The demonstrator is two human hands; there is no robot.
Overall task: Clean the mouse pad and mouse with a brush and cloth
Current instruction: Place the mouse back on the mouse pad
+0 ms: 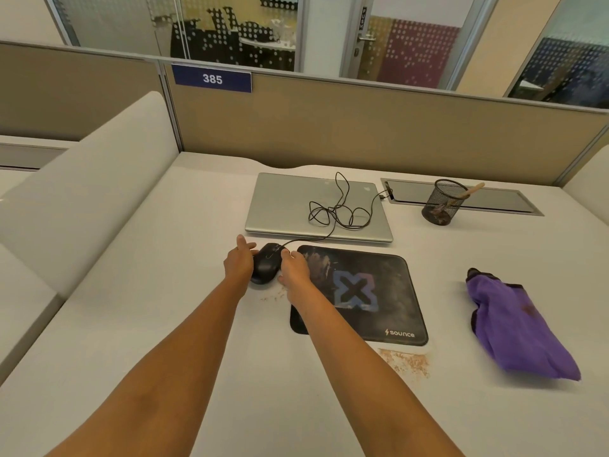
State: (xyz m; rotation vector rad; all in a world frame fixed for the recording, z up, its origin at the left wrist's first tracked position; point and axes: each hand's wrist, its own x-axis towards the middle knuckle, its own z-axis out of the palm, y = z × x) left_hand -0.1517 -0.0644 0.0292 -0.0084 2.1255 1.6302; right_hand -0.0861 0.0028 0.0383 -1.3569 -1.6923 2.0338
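A black wired mouse [265,265] lies on the white desk just left of the black mouse pad [362,291], which bears a blue X and brownish smears. My left hand [240,260] holds the mouse's left side and my right hand [294,267] holds its right side, so both hands cup it. A purple cloth [514,328] lies crumpled on the desk to the right of the pad. The brush's wooden handle [472,190] sticks out of a black mesh cup [441,202] at the back right.
A shut silver laptop [296,206] lies behind the pad with the mouse cable [339,209] coiled on it. Brown crumbs [407,361] lie on the desk in front of the pad and near the mouse. A cable tray [494,199] and a partition stand behind.
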